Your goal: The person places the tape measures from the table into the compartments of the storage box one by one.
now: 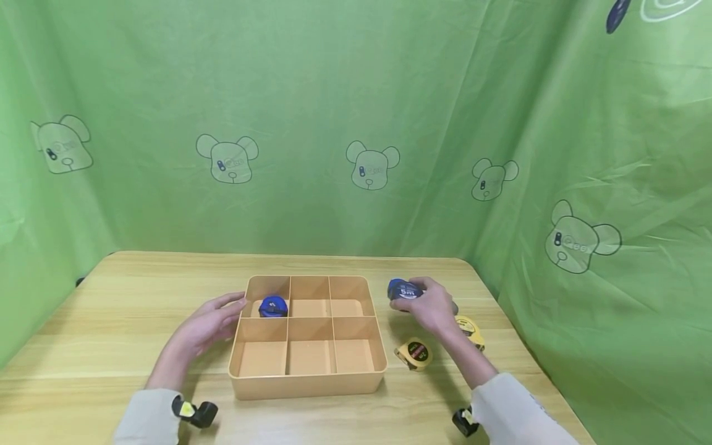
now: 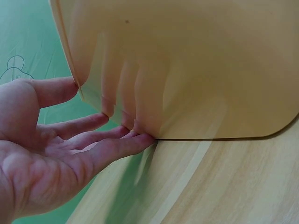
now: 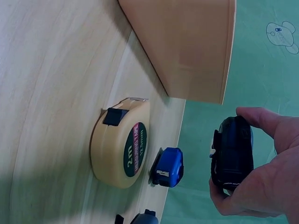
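My right hand (image 1: 431, 307) grips a dark tape measure (image 3: 232, 154) marked 5m between thumb and fingers, up off the table, to the right of a tan six-compartment box (image 1: 308, 384). My left hand (image 1: 208, 322) touches the box's left wall with its fingertips, the fingers fairly straight; the left wrist view shows them along the wall (image 2: 201, 70) and its lower edge. Inside the back left compartment sits a blue tape measure (image 1: 273, 306). Below the held one, the right wrist view shows another blue tape measure (image 3: 169, 167) and a yellow 2 m tape measure (image 3: 120, 147) on the table.
Near my right forearm lies a second yellow tape measure (image 1: 470, 331), partly covered. A grey-dark tape measure (image 3: 145, 218) shows at the bottom of the right wrist view. Green curtains (image 1: 300, 210) hang behind and right of the wooden table (image 1: 167, 272).
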Motion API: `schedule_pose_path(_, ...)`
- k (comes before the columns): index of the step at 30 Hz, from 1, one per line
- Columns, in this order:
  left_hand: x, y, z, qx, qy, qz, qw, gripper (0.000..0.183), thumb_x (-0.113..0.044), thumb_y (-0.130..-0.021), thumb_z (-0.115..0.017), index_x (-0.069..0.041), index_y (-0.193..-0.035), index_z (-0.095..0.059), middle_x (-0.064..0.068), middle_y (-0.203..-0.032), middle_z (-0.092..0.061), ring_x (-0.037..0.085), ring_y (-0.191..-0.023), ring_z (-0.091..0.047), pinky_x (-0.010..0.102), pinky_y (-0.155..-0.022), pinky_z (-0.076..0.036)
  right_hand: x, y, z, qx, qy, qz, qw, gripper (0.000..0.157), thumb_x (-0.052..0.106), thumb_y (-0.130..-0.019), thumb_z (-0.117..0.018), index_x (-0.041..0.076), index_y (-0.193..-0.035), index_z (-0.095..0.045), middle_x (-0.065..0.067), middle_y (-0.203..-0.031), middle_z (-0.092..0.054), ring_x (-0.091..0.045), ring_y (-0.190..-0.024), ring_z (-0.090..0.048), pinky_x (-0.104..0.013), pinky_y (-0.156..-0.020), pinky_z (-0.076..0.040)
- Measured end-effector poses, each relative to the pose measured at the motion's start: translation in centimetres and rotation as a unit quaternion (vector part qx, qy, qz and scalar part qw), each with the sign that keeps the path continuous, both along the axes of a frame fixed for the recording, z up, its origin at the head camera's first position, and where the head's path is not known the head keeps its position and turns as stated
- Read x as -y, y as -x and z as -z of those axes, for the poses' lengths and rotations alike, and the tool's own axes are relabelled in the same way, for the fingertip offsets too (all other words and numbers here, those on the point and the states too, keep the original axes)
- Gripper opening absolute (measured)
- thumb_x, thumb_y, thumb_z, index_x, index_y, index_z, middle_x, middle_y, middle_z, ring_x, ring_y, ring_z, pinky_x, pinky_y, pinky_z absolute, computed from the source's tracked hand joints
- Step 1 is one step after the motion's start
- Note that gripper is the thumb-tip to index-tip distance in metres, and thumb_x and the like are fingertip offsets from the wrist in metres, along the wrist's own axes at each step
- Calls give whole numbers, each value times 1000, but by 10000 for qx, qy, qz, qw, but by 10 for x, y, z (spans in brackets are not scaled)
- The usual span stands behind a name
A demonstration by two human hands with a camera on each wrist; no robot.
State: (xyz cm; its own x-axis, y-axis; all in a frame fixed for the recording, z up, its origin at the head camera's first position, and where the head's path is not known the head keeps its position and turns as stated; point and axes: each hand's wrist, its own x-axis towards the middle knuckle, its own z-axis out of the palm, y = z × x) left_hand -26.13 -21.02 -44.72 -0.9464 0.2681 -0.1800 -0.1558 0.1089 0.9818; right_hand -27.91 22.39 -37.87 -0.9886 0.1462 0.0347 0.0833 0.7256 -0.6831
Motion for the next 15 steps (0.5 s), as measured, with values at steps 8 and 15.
schedule_pose_path(8,-1,-1,0,27,-10,-3,10000,72,-34,-108,-47,3,-160,-14,32,-158,-33,49,-146,-33,61,-119,-31,7,0,-1,-40,347,-226,9991,81,34,-73,-89,7,-141,-55,-23,-133,-63,-39,-118,-61,-48,-98,-52)
schedule_pose_path(15,-1,-1,-1,32,-25,-6,10000,70,-32,-109,-46,3,-160,-14,32,-159,-31,50,-147,-30,61,-120,-30,14,-2,-3,-86,450,-310,9985,79,32,-73,-89,5,-139,-56,-23,-132,-63,-38,-119,-61,-49,-101,-54)
